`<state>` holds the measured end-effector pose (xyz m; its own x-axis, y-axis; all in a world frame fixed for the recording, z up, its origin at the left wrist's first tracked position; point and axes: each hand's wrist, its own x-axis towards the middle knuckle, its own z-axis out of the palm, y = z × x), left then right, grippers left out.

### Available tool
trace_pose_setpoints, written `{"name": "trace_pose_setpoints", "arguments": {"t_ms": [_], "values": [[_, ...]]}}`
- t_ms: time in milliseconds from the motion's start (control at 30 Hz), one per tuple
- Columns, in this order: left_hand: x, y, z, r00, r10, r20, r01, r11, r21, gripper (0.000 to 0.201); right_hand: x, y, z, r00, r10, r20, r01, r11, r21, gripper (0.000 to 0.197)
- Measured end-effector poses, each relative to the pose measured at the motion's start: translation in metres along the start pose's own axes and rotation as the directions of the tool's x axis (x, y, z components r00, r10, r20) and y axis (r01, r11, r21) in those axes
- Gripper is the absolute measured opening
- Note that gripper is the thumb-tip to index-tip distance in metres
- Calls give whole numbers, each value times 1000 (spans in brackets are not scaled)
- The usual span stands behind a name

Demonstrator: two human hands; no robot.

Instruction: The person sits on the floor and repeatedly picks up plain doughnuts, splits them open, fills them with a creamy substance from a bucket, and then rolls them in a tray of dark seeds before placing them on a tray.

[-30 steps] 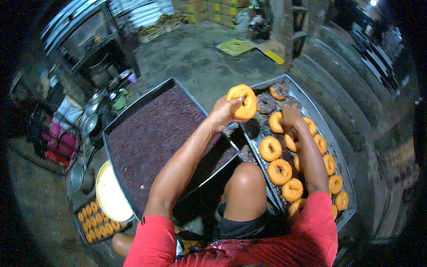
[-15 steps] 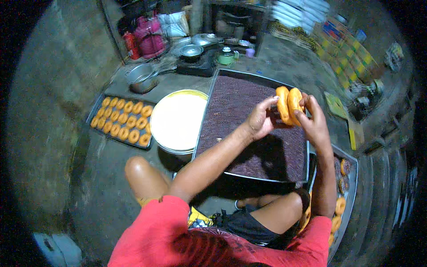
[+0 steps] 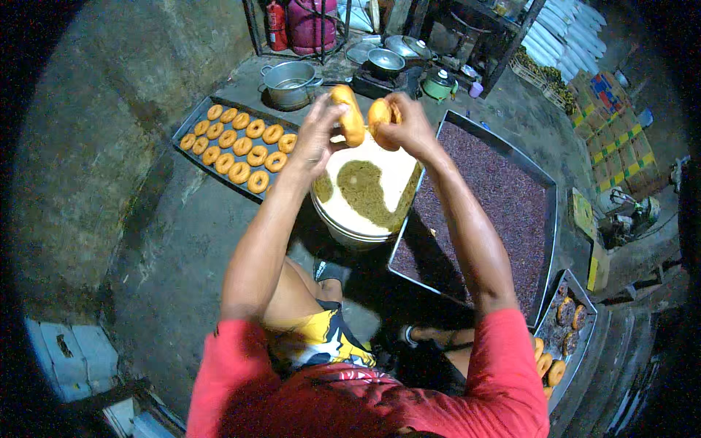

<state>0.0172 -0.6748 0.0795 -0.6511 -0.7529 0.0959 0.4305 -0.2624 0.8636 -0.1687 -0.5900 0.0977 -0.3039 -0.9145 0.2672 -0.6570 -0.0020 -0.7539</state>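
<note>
My left hand point(image 3: 318, 133) is closed on a golden ring doughnut point(image 3: 347, 115), held edge-up. Close beside it, my right hand point(image 3: 410, 125) grips another doughnut point(image 3: 379, 118) between thumb and fingers. Both doughnuts are in the air over a round tub point(image 3: 358, 237) filled level with a pale, brightly lit topping point(image 3: 337, 155). Dark patches that look like shadows of my hands fall on that surface. To the right of the tub lies a large rectangular tray point(image 3: 553, 219) of dark brown sprinkles point(image 3: 482, 197), touched by neither hand.
Left of the tub, a dark tray point(image 3: 196, 155) carries rows of plain doughnuts point(image 3: 242, 146). At the lower right, another tray point(image 3: 586, 306) holds coated and plain doughnuts. Behind stand a metal pot point(image 3: 289, 86), a stove point(image 3: 376, 86), a gas cylinder point(image 3: 312, 28) and a green lidded pot point(image 3: 438, 84).
Both hands have moved left from over the sprinkle tray to over the tub. The two doughnuts, pressed together before, are now apart, one in each hand. The view has turned left.
</note>
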Motion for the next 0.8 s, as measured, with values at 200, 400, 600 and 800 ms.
{"name": "trace_pose_setpoints", "arguments": {"t_ms": [200,400,600,800], "values": [[-1,6,-26,988,-118,-99,146,927,346,75,-55,92,101,796,330,508,181,670,-720,52],[19,-72,-67,995,98,26,-56,322,945,75,-33,60,75,921,283,266,4,678,-735,45],[-13,-144,-24,954,-291,72,-162,-300,940,56,-38,6,-34,955,296,-13,-256,846,468,51],[17,-77,17,870,-493,-12,409,709,574,68,-107,19,-77,940,216,-263,-113,927,357,53]]}}
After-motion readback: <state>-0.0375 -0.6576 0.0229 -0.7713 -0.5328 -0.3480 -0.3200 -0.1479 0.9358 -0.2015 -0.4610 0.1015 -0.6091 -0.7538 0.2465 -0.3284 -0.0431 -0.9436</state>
